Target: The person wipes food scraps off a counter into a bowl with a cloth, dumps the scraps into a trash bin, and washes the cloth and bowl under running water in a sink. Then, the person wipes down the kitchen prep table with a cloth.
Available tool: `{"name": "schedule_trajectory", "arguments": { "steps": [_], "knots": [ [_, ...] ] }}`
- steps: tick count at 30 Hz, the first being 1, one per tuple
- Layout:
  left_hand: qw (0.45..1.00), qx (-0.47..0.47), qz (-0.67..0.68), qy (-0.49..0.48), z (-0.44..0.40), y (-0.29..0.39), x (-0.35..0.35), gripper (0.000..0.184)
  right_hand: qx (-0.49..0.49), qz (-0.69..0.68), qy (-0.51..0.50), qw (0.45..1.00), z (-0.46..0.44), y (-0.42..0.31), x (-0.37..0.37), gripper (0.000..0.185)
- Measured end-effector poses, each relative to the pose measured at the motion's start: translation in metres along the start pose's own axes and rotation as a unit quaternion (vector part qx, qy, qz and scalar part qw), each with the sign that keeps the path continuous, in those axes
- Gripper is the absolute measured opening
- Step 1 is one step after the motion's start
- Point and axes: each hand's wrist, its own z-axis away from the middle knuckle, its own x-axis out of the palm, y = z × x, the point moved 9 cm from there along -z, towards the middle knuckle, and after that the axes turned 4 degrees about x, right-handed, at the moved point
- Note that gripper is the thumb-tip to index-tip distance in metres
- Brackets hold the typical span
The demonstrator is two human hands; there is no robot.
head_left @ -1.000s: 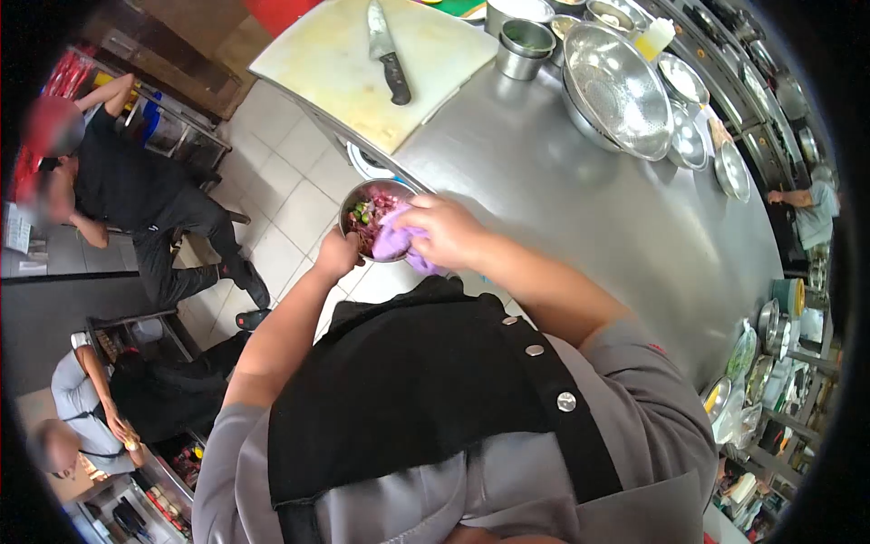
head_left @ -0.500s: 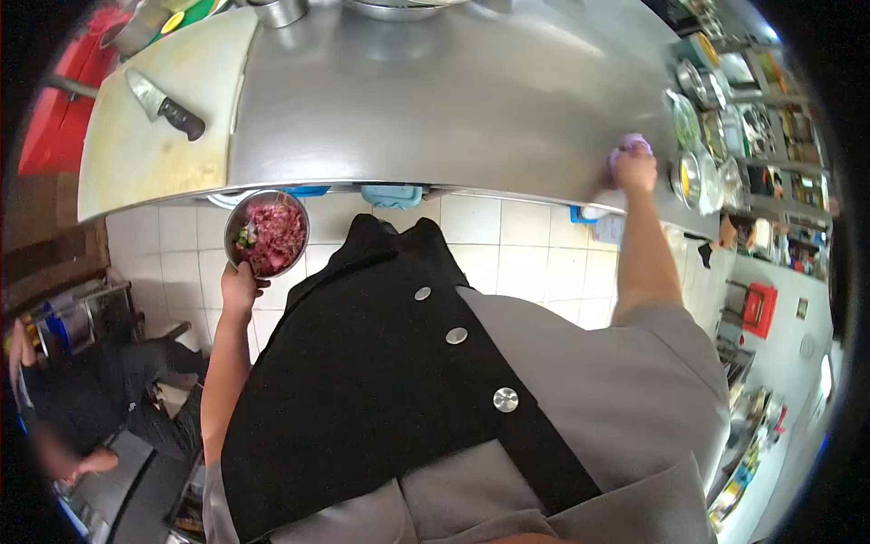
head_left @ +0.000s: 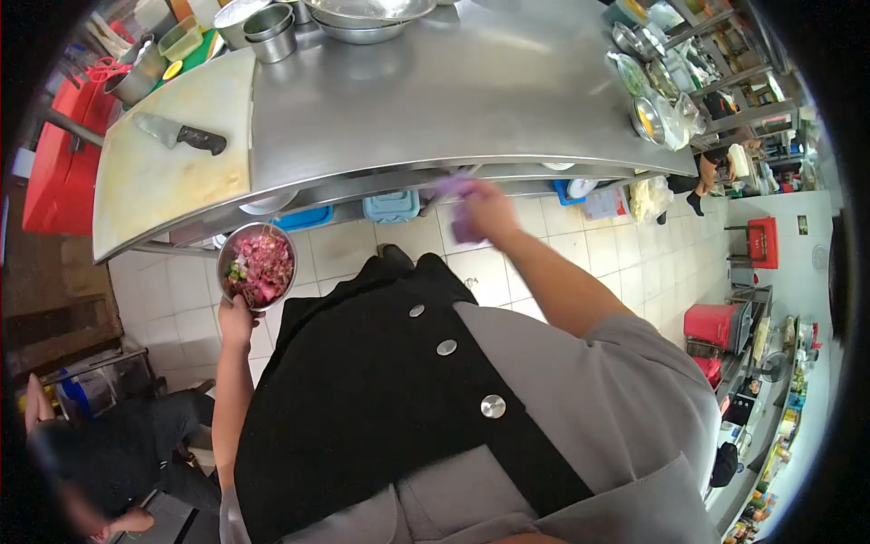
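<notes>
My left hand (head_left: 237,321) grips the near rim of a round metal bowl (head_left: 221,265), its thumb over the edge. Inside the bowl is a chopped red and pink mix (head_left: 265,263) with a few green pieces. My right hand (head_left: 490,214) is closed on a purple cloth (head_left: 464,201), blurred by motion, just off the front edge of the steel table (head_left: 390,118). On the white cutting board (head_left: 181,195), up and left of the bowl, lies a knife (head_left: 201,139) with a black handle.
Nested metal pots (head_left: 271,36) and a perforated bowl (head_left: 372,11) stand at the table's back. More bowls (head_left: 646,121) and plastic bags are at its right end. A red cooler (head_left: 65,172) is at the left. A person in black (head_left: 109,453) is at the lower left.
Since a second ago, the view has turned, and my right hand has left the bowl with the cloth. It reached the table's right end, then came back towards the middle. My left hand still holds the bowl.
</notes>
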Motion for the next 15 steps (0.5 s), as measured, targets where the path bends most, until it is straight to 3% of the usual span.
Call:
{"name": "schedule_trajectory", "arguments": {
  "steps": [1, 2, 3, 5, 8, 9, 11, 12, 13, 15],
  "knots": [
    [1.000, 0.000, 0.013, 0.004, 0.002, -0.013, -0.009, 0.034, 0.015, 0.035, 0.163, 0.986, -0.021, 0.023, -0.057, 0.032],
    [1.000, -0.011, 0.015, 0.006, 0.005, -0.024, -0.023, 0.034, 0.005, -0.024, 0.210, 0.977, -0.006, 0.015, -0.094, 0.037],
    [1.000, -0.023, 0.017, 0.008, 0.008, -0.034, -0.031, 0.035, 0.037, -0.305, 0.250, 0.918, -0.092, 0.107, -0.144, 0.031],
    [0.999, -0.035, 0.015, 0.021, 0.015, -0.050, -0.044, 0.034, -0.013, -0.514, 0.205, 0.833, -0.076, 0.054, -0.158, 0.030],
    [0.998, -0.051, 0.021, 0.027, 0.021, -0.070, -0.048, 0.034, -0.032, -0.475, 0.128, 0.870, -0.122, 0.038, -0.137, 0.042],
    [0.999, -0.043, 0.025, 0.023, 0.019, -0.076, -0.049, 0.034, 0.036, -0.392, 0.244, 0.886, -0.099, 0.022, -0.111, 0.048],
    [0.998, -0.047, 0.036, 0.026, 0.019, -0.080, -0.044, 0.034, 0.079, -0.314, 0.267, 0.908, -0.069, 0.001, -0.013, 0.062],
    [0.998, -0.049, 0.041, 0.028, 0.020, -0.079, -0.042, 0.034, 0.001, -0.163, 0.099, 0.982, -0.067, -0.014, 0.044, 0.065],
    [0.997, -0.046, 0.044, 0.032, 0.022, -0.074, -0.040, 0.033, 0.071, -0.056, -0.002, 0.996, 0.005, -0.063, 0.093, 0.059],
    [0.998, -0.048, 0.036, 0.034, 0.025, -0.069, -0.036, 0.032, -0.023, -0.096, -0.210, 0.973, 0.022, -0.069, 0.187, 0.044]
  ]
}}
